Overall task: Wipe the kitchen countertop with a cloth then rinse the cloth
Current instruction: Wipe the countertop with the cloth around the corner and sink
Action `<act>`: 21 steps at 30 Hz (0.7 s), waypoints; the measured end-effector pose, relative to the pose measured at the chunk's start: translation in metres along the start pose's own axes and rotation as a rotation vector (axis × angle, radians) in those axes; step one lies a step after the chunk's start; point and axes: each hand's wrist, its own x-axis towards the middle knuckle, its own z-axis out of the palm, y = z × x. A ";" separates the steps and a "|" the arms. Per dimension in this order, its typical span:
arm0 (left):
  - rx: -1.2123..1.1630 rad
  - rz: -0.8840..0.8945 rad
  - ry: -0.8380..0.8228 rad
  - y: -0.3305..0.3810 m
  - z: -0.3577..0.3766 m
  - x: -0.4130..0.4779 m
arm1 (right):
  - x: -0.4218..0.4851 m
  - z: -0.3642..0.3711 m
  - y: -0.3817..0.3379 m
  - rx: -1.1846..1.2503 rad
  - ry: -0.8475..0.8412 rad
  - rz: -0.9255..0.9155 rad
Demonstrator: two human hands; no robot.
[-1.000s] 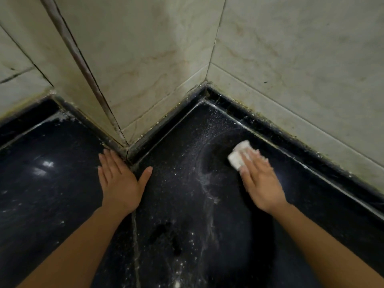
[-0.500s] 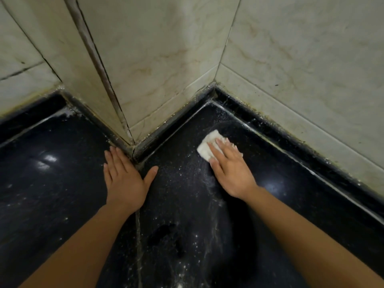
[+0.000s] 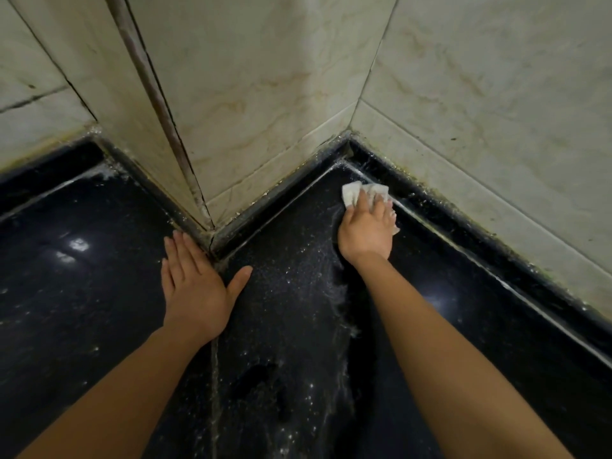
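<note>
Pale marbled wall tiles [image 3: 265,77] fill the far half of the view. They jut out as a corner at left centre and fold back into an inner corner at far right of centre. Below them lies the black polished tabletop [image 3: 82,309], bounded on its far sides by a raised black rim [image 3: 496,256] that follows the wall base. The open surface runs wide to the near left and near right. It narrows toward the far inner corner.

A thin seam [image 3: 214,376] runs from the jutting corner toward the near edge. White streaks and specks [image 3: 337,313] trail across the middle of the tabletop.

The hands are well apart. The left hand [image 3: 195,289] rests flat on the tabletop, fingers straight, with its fingertips just beside the rim at the jutting corner. The right hand [image 3: 364,230] reaches far, fingers bent over the white cloth [image 3: 352,193] and gripping it against the tabletop. The cloth sits near the inner corner, beside the rim on the right.
</note>
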 end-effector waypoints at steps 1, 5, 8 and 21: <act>0.000 0.000 -0.005 0.000 -0.001 0.000 | -0.001 -0.003 0.003 0.009 -0.034 -0.092; 0.008 -0.010 -0.039 0.001 -0.003 -0.002 | 0.004 -0.019 0.034 -0.062 -0.094 -0.287; 0.019 -0.010 -0.044 0.002 -0.005 -0.002 | 0.011 -0.020 0.028 -0.177 0.026 -0.154; 0.047 -0.014 -0.055 0.000 -0.004 -0.001 | 0.017 -0.010 0.013 -0.106 -0.067 -0.444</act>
